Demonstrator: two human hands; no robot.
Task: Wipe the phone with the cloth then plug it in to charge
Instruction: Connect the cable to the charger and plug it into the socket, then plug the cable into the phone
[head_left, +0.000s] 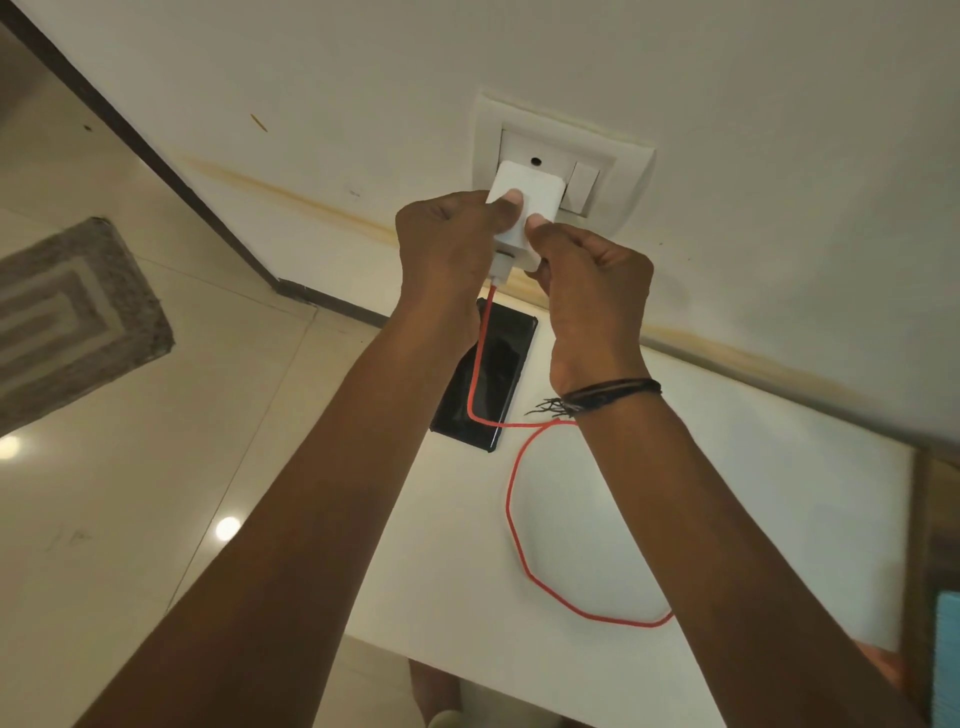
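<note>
- We see the phone (485, 376), a black slab with a dark screen, lying flat on the white surface (753, 467), close to the wall and near the surface's left edge.
- A red cable (511, 499) crosses the phone's screen lengthwise, bends near its lower end, and then curls in a wide loop over the surface to the right; its far end passes under the right forearm, so we cannot tell where it finishes or whether it meets the phone.
- The cable's white connector sits in the underside of a white charger block (524, 200), which is pressed against a white wall socket plate (623, 156).
- Our left hand (447, 244) closes on the charger from the left, thumb laid across its face.
- Our right hand (592, 291) pinches the charger's right edge, thumb tip on the front, the other fingers curled in below.
- We cannot tell whether the charger's pins are fully seated in the socket, since the block hides them.
- A white rocker switch (582, 187) sits just to the right of the charger on the same plate.
- A dark thread band (608, 392) circles the right wrist, loose ends sticking out.
- Beyond the surface, to the left, lie pale floor tiles (130, 493) and a grey patterned mat (67, 317); a dark skirting strip (171, 171) runs along the foot of the wall.
</note>
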